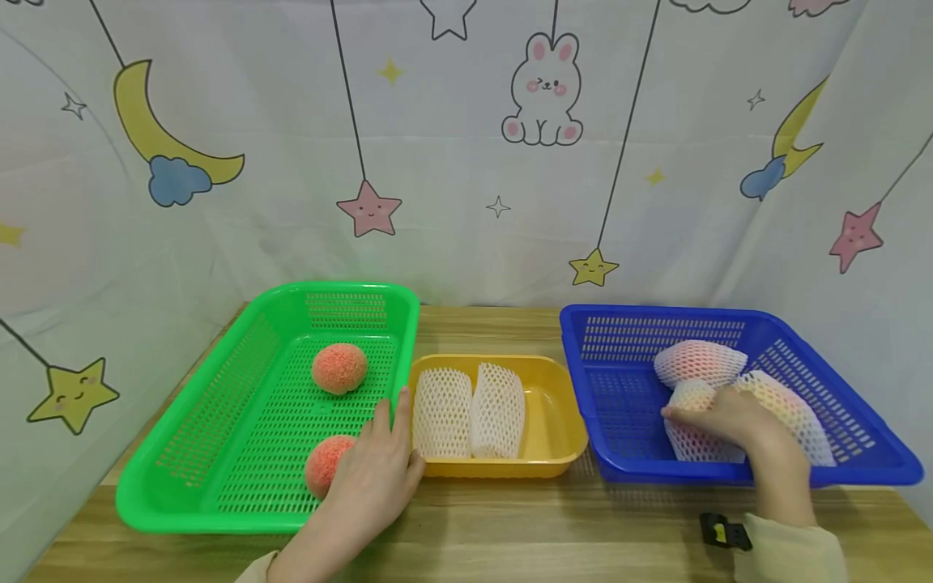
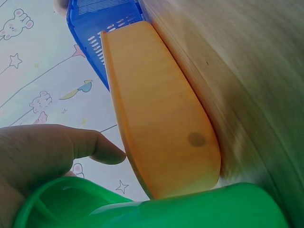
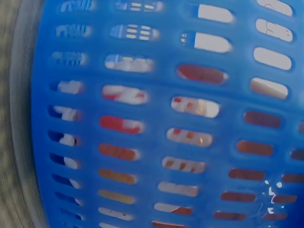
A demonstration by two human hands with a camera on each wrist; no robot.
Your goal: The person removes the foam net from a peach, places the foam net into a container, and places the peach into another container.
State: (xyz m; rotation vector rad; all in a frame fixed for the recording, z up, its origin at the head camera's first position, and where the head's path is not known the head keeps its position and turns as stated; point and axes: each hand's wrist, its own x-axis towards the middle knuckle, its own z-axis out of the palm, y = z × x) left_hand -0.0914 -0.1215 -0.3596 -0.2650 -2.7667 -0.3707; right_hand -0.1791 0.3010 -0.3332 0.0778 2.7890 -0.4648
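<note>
My left hand [image 1: 379, 461] reaches over the right rim of the green basket [image 1: 219, 522], its fingers extended beside a speckled pink-orange round fruit [image 1: 326, 465]. A second such fruit [image 1: 339, 368] lies farther back in that basket. In the left wrist view, the thumb [image 2: 102, 147] extends above the green rim towards the yellow tray [image 2: 161, 109]. Inside the blue basket [image 1: 612, 389], my right hand [image 1: 751, 421] grips a fruit in white foam netting [image 1: 696, 441]. Two more netted fruits, one behind [image 1: 700, 362] and one to the right [image 1: 798, 417], lie around it. Basket slots block the right wrist view.
Between the two baskets stands the yellow tray, holding two white foam net sleeves [image 1: 443, 413]. All three containers sit on a wooden table [image 1: 510, 526]. A white curtain with printed stars and rabbits [image 1: 466, 146] hangs behind them.
</note>
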